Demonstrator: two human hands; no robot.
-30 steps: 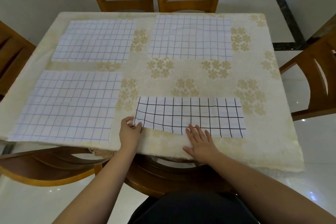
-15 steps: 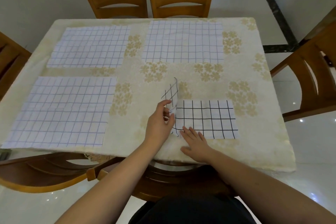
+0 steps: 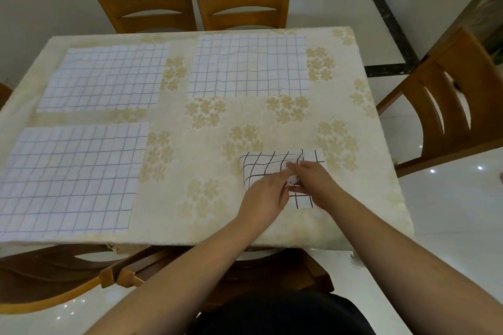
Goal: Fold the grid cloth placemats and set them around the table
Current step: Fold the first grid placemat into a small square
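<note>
Near the front right edge of the cream, flower-patterned tablecloth (image 3: 206, 122) lies the one placemat being worked on — a small white cloth with a bold black grid (image 3: 261, 168), folded down to a compact rectangle, its top layer rumpled. Both hands meet over it: the left hand (image 3: 265, 198) pinches a bunched bit of the cloth between thumb and fingertips, while the right hand (image 3: 315, 185) rests on the right half with fingers curled over the same bunched spot; whether it truly grips or only presses I cannot tell.

Three larger white placemats with fine blue grids are spread flat — one at the near left (image 3: 68, 179), one at the far left (image 3: 104, 77), one at the far right (image 3: 249, 65). By my reading, the task is barely begun: one mat is mid-fold, three show no fold, and none sits finished before the wooden chairs (image 3: 239, 3).
</note>
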